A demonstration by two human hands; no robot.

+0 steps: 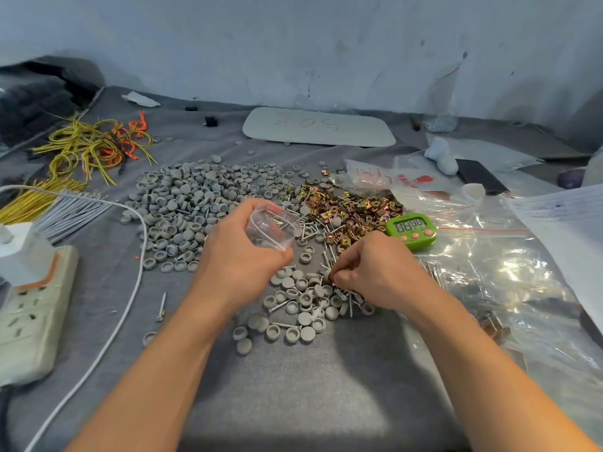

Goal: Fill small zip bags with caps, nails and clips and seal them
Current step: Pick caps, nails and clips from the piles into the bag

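Near scatter of caps (293, 308) and nails (283, 325) on the cloth-covered counter (293, 386). Right hand (375, 275), at 3 o'clock: fingers curled tip-to-tip on the scatter, their pinch hidden. Left hand (241, 256), at 11 o'clock: fingers pinching a clear zip bag (272, 228). Beyond, at 1 o'clock, clips (346, 207) and a green timer (411, 230), digits unclear. At 12 o'clock, a white board (318, 127) with inverted handwriting, seemingly "50 M".

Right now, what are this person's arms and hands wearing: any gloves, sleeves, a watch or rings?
Nothing that shows. The left hand and right hand are bare, with no gloves, and I see no rings. The left forearm and right forearm are bare down to the picture's bottom edge: no sleeves, watch or bracelet in view.
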